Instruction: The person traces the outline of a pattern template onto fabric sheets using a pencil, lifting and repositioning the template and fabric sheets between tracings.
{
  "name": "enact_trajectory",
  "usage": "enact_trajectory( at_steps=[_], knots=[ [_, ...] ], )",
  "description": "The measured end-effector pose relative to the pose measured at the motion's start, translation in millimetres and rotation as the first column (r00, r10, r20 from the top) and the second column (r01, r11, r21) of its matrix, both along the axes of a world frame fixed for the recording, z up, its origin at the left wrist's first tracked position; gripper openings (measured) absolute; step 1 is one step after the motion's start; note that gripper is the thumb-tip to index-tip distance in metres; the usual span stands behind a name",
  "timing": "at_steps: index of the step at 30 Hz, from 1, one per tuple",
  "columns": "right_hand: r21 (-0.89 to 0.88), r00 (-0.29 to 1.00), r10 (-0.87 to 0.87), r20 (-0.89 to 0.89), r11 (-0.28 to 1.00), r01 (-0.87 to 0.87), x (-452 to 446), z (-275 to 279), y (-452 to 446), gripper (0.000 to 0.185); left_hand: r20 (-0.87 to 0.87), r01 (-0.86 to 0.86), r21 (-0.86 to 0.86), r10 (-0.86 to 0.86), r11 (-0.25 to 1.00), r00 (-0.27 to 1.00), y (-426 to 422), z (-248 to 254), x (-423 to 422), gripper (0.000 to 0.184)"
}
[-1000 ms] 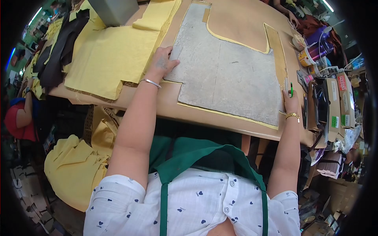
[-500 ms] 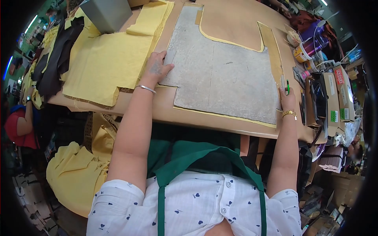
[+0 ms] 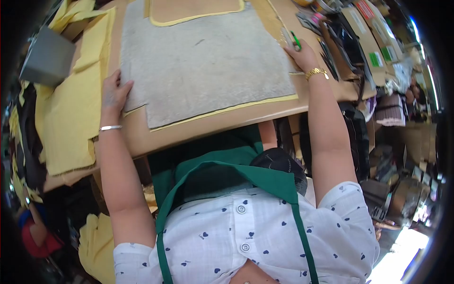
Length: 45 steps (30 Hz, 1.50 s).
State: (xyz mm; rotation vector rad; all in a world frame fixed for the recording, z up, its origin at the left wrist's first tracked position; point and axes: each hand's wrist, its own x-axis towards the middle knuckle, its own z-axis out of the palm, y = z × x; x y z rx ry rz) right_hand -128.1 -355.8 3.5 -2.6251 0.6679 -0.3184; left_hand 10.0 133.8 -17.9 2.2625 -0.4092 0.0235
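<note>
A large grey template (image 3: 208,61) lies flat on the brown table (image 3: 203,124), with yellow material (image 3: 227,111) showing along its near edge and its cut-out. At the template's left edge is my left hand (image 3: 115,92), thumb spread from the fingers and resting on the border. My right hand (image 3: 301,56) is at the right edge, its fingers closed around a green pen (image 3: 295,40). The pen stands up between the fingers beside a strip of brown and yellow material. Part of the right fingers is hidden.
Stacked yellow fabric (image 3: 71,125) lies left of the template, beside a grey metal block (image 3: 47,57). Cardboard boxes (image 3: 366,40) and a dark pouch (image 3: 343,42) line the right side. A co-worker in red (image 3: 42,239) is at the lower left.
The view has turned and shifted, so the table contents appear lower and further left. Both hands remain at the template's edges, and the green pen is still in my right hand.
</note>
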Motion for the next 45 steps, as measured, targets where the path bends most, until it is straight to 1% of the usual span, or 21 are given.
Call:
enact_trajectory(
  at_steps=[4,7,11,17,23,26,29,31,32,33,34,35,36,37,38,41,44,45],
  knots=[
    [0.015,1.000,-0.013,-0.025,1.000,0.013,2,-3,-6,0.052,-0.085,-0.072,0.037,0.075,0.997,0.994,-8,11,-9,0.059],
    [0.034,0.999,-0.014,-0.030,0.999,0.015,1,-2,-5,0.052,-0.122,-0.070,0.055,0.076,0.996,0.990,-20,30,-23,0.059],
    [0.011,0.999,-0.023,-0.030,1.000,0.023,1,-2,-5,0.052,-0.151,-0.074,0.014,0.075,0.997,0.986,-21,30,-23,0.058],
    [0.061,0.999,-0.030,-0.041,0.998,0.032,0,-2,-6,0.053,-0.169,-0.062,-0.003,0.061,0.998,0.984,-22,32,-24,0.057],
    [0.045,0.998,-0.037,-0.044,0.998,0.039,0,0,-4,0.053,-0.142,-0.064,0.017,0.066,0.998,0.988,-20,28,-22,0.057],
    [0.049,0.998,-0.031,-0.054,0.998,0.034,0,-1,-6,0.054,-0.130,-0.049,-0.020,0.046,0.999,0.990,-11,15,-13,0.059],
    [0.069,0.999,-0.023,-0.023,0.997,0.024,-1,-1,-6,0.054,-0.050,-0.080,0.020,0.081,0.997,0.995,-16,19,-18,0.053],
    [0.088,1.000,-0.016,-0.020,0.996,0.018,-1,-2,-9,0.055,-0.049,0.041,0.088,-0.037,0.995,0.998,-12,8,-6,0.054],
    [0.062,0.998,-0.034,-0.047,0.997,0.037,-2,5,-4,0.055,-0.050,0.076,0.133,-0.070,0.988,0.996,-2,7,1,0.055],
    [0.042,0.997,-0.038,-0.071,0.998,0.042,-3,13,3,0.056,-0.041,0.063,0.116,-0.059,0.991,0.997,-7,13,-5,0.052],
    [0.055,0.998,-0.031,-0.059,0.998,0.034,-3,12,4,0.056,0.017,0.014,0.128,-0.016,0.992,1.000,-12,21,-13,0.050],
    [0.047,0.998,-0.013,-0.060,0.999,0.016,-3,17,9,0.054,-0.089,0.036,0.153,-0.023,0.988,0.996,-11,24,-10,0.049],
    [0.062,1.000,0.009,0.002,0.998,-0.009,0,4,-4,0.052,0.215,-0.032,0.163,-0.004,0.986,0.977,-2,-2,3,0.041],
    [0.055,1.000,0.011,0.025,0.998,-0.013,1,-3,-9,0.050,0.275,-0.053,0.120,0.018,0.991,0.961,-4,-1,-2,0.043],
    [0.070,0.999,0.027,0.026,0.997,-0.028,3,-8,-15,0.050,0.110,-0.046,0.147,0.030,0.988,0.993,-8,13,-8,0.047],
    [0.106,0.999,0.046,0.024,0.993,-0.049,5,-16,-29,0.049,0.196,-0.152,0.116,0.128,0.981,0.972,-4,-7,-5,0.052],
    [0.165,0.999,0.027,0.022,0.986,-0.030,5,-18,-31,0.047,0.068,-0.101,0.112,0.094,0.988,0.993,-3,-1,-5,0.055],
    [0.189,1.000,0.016,0.021,0.982,-0.019,5,-18,-31,0.046,0.067,-0.104,0.144,0.095,0.984,0.993,-5,2,-7,0.056]
  ],
)
